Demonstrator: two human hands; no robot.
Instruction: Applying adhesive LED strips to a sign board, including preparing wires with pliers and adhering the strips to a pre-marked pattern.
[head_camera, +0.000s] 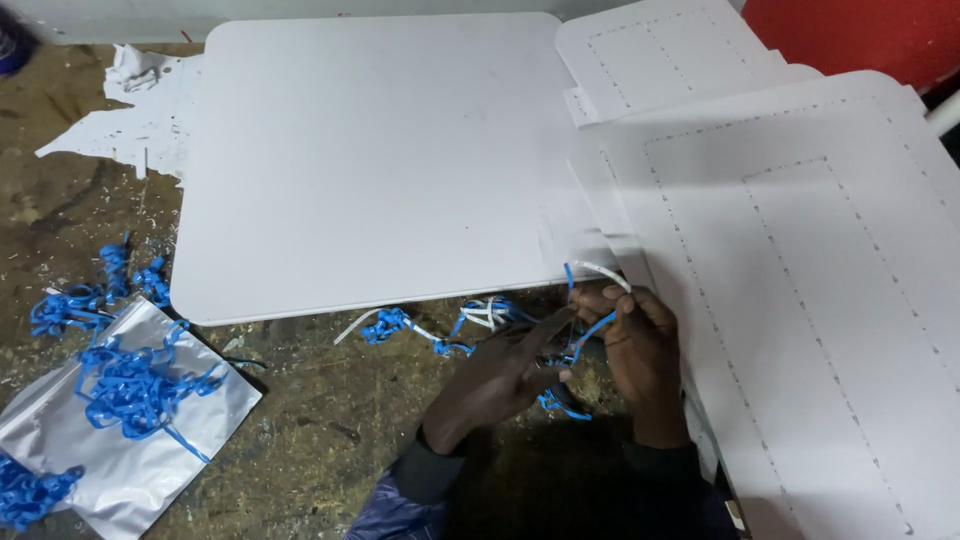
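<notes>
Right hand (645, 350) at 5 o'clock of frame, fingers curled together, pinching a thin blue-and-white strip (598, 272) that arcs up from its fingertips. Left hand (500, 378) just at its 9 o'clock, palm down, fingers extended and flat toward the right hand, touching the same blue strip (590, 330); can't tell if it actually grips. Both wrists come in from 6 o'clock, dark sleeves (420, 480).

Surroundings, big to small:
- Large white board (370, 160), smooth, matte, rounded corners, fills centre to 12 o'clock. Its near edge sits just at 12 o'clock of the hands.
- Stack of white sheets (800, 300) at 3 o'clock, dashed perforation lines in nested rectangles, overlapping the board's right edge; the right hand rests against their lower-left edge.
- Workbench (330, 420), rough, brown, scuffed, littered with small chips.
- Silver foil pouch (140, 460) at 8 o'clock, shiny, creased, with a tangle of blue strips (135, 385) on top.
- Torn white scraps (130, 120) at 10 o'clock.
- More curled blue-white offcuts (440, 325) along the board's near edge, just left of the hands; loose blue curls (90, 295) at 9 o'clock.
- Red surface (860, 35) at 1 o'clock.
</notes>
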